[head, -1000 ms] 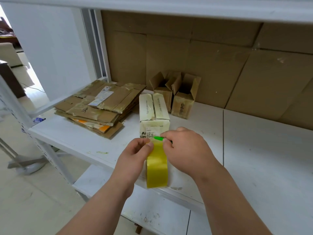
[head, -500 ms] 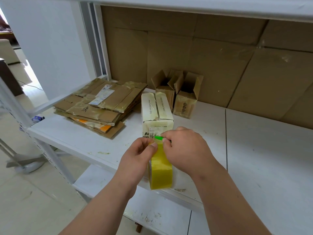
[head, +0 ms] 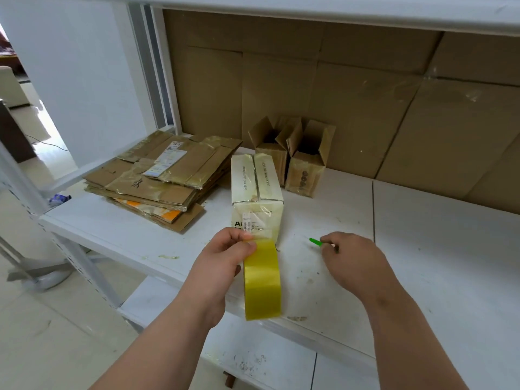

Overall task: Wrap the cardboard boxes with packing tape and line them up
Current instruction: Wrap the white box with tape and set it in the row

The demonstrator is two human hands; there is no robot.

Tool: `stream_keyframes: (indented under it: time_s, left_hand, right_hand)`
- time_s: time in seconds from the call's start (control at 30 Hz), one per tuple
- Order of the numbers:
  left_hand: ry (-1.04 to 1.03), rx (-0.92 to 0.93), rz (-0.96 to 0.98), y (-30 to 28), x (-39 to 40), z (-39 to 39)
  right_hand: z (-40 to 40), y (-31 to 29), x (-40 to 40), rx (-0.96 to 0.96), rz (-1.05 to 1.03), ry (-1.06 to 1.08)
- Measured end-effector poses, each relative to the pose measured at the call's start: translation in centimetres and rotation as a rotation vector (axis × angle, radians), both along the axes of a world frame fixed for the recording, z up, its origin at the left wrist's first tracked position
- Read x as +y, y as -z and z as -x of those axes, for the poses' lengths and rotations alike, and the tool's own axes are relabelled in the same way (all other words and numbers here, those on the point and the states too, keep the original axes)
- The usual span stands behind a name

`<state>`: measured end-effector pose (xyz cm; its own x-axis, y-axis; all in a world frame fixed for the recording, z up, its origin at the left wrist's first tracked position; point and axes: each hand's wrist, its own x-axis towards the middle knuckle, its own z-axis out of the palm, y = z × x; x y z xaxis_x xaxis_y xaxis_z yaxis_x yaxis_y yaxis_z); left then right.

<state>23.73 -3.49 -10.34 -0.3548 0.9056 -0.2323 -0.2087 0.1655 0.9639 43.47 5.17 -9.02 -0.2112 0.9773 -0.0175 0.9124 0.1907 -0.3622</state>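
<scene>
A closed white cardboard box point(head: 256, 190) stands on the white shelf point(head: 394, 249), with clear tape stuck on its near face. My left hand point(head: 225, 260) grips a yellow tape roll point(head: 261, 280) upright just in front of that box. A strip of tape runs from the roll up to the box face. My right hand point(head: 351, 260) is off to the right of the box, low over the shelf, pinching a small green cutter point(head: 316, 242). Two open brown boxes point(head: 298, 161) stand behind the white box against the cardboard back wall.
A stack of flattened cardboard point(head: 166, 178) lies on the shelf's left part. A lower shelf board point(head: 253, 361) juts out below the front edge. Cardboard sheets point(head: 365, 94) line the back. An upper shelf point(head: 309, 9) hangs overhead. The shelf's right half holds nothing but scuff marks.
My right hand has pulled away from the tape roll to the right, taking the green cutter with it. My left hand still holds the roll at the box.
</scene>
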Motion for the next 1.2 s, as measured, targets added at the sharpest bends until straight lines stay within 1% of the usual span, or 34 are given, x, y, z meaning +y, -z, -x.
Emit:
stream_keyframes:
  time_s: [0.07,0.13,0.2,0.23,0.27,0.3,0.37,0.4,0.43,0.47,0.53,0.63,0.73,0.77,0.8,0.87,0.93,0.97,1.03,1.1,1.13,1.2]
  left_hand:
    - [-0.005,-0.007,0.003,-0.1,0.1,-0.1]
    - [-0.017,-0.002,0.002,-0.2,0.0,-0.2]
    - [-0.035,0.004,0.0,-0.3,0.0,-0.4]
    - [-0.042,0.005,0.0,-0.3,0.0,-0.4]
    - [-0.046,0.001,-0.003,-0.4,-0.1,-0.5]
    - [-0.047,-0.003,-0.007,-0.5,-0.1,-0.6]
    - [-0.052,-0.002,-0.011,-0.7,-0.1,-0.8]
    - [-0.055,0.0,-0.012,-0.7,-0.1,-0.9]
    - [-0.055,0.004,-0.016,-0.7,0.0,-0.9]
    - [-0.052,0.007,-0.02,-0.7,-0.1,-0.9]
    - [-0.038,0.016,-0.027,-0.8,-0.1,-0.8]
    - [-0.022,0.017,-0.024,-0.6,-0.2,-0.6]
    - [-0.005,0.047,-0.017,-0.4,-0.2,-0.4]
    - [-0.019,0.114,-0.016,-0.2,-0.2,-0.4]
    - [-0.061,0.236,-0.01,-0.1,-0.3,-0.4]
    - [-0.218,0.55,-0.021,0.1,-0.6,-0.1]
    - [-0.348,0.761,-0.126,-0.3,-0.7,0.9]
    - [-0.353,0.85,-0.197,-0.5,-0.4,1.5]
    - [-0.281,1.048,-0.311,-1.2,1.1,2.6]
    - [-0.15,1.214,-0.37,-2.1,3.0,3.0]
    - [-0.077,1.271,-0.364,-2.3,3.8,3.0]
    - [0.029,1.317,-0.303,-2.2,4.9,3.2]
  right_hand:
    - [-0.3,1.8,0.2,-0.132,0.039,0.016]
    - [-0.3,3.2,0.1,-0.24,0.035,0.026]
    - [-0.2,3.9,0.0,-0.311,-0.009,0.032]
    - [0.0,3.9,-0.1,-0.306,-0.02,0.037]
    - [0.3,3.8,-0.2,-0.237,-0.019,0.052]
    - [0.8,3.5,-0.3,-0.097,-0.016,0.068]
    - [2.2,2.2,-1.0,0.295,0.024,0.068]
    - [3.2,1.5,-1.6,0.499,0.084,0.056]
    - [4.2,0.8,-2.2,0.669,0.162,0.047]
    - [5.1,0.3,-2.6,0.789,0.245,0.049]
    - [6.5,-0.2,-3.1,0.915,0.362,0.071]
    - [7.6,-0.1,-2.9,1.04,0.416,0.122]
    - [8.1,0.2,-2.6,1.106,0.456,0.173]
    - [8.2,0.2,-2.6,1.105,0.453,0.18]
    - [8.3,0.4,-2.6,1.096,0.445,0.181]
    - [8.4,0.5,-2.6,1.071,0.428,0.174]
    - [8.4,0.5,-2.7,1.051,0.404,0.168]
    - [8.4,0.5,-2.8,1.051,0.391,0.165]
    - [8.4,0.5,-2.9,1.048,0.379,0.153]
    - [8.4,0.5,-3.1,1.048,0.378,0.14]
    - [8.4,0.5,-3.2,1.051,0.376,0.131]
    - [8.2,0.6,-3.3,1.054,0.364,0.118]
